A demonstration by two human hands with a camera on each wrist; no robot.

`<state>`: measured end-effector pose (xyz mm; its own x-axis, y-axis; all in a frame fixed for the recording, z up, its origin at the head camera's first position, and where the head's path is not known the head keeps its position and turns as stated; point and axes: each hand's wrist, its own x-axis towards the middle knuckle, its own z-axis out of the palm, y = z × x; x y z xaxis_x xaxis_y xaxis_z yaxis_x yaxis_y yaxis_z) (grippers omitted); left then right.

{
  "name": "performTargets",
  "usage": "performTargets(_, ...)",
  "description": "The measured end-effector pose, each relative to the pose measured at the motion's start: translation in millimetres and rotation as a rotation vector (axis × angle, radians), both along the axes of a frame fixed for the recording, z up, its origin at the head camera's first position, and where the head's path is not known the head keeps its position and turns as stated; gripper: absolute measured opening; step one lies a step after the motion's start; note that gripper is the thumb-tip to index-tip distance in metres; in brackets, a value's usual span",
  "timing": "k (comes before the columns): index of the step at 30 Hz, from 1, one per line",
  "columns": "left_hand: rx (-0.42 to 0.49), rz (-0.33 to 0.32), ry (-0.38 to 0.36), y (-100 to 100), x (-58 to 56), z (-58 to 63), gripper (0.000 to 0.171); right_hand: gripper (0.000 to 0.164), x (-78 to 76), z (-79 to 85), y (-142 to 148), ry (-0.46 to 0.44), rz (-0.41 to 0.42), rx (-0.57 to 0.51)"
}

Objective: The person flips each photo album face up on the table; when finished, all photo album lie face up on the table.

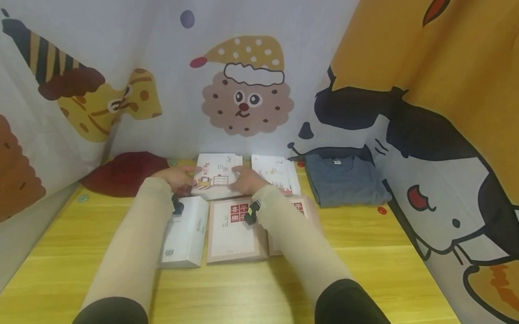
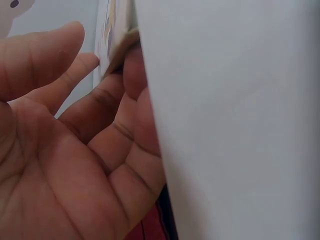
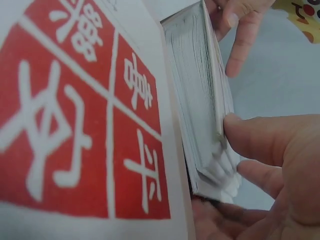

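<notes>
Both hands hold a stack of white printed booklets (image 1: 217,167) at the back middle of the table. My left hand (image 1: 178,179) grips its left side; in the left wrist view its fingers curl at the lower edge. My right hand (image 1: 246,180) grips the right side, and the right wrist view shows the thumb against the stack's face and the layered page edges (image 3: 192,95). Nearer me lie a white box-like packet (image 1: 179,245) and a pink-bordered packet with red character squares (image 1: 234,240). A similar packet (image 1: 298,206) is partly hidden by my right forearm.
Another group of white booklets (image 1: 274,172) lies right of the held stack. A folded grey-blue garment (image 1: 345,180) is at the back right, a dark red cloth item (image 1: 126,173) at the back left. Printed curtains (image 1: 160,41) rise behind the wooden table (image 1: 218,300).
</notes>
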<state>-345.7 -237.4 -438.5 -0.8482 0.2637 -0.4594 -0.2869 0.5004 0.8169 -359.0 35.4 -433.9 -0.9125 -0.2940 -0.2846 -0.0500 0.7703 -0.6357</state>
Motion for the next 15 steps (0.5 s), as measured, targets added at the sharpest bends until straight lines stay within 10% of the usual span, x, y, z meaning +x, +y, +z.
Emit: performTargets(15, 0.035, 0.066, -0.020, 9, 4.5, 5.4, 0.071, 0.060, 4.5, -0.2, -4, 0.028, 0.025, -0.073)
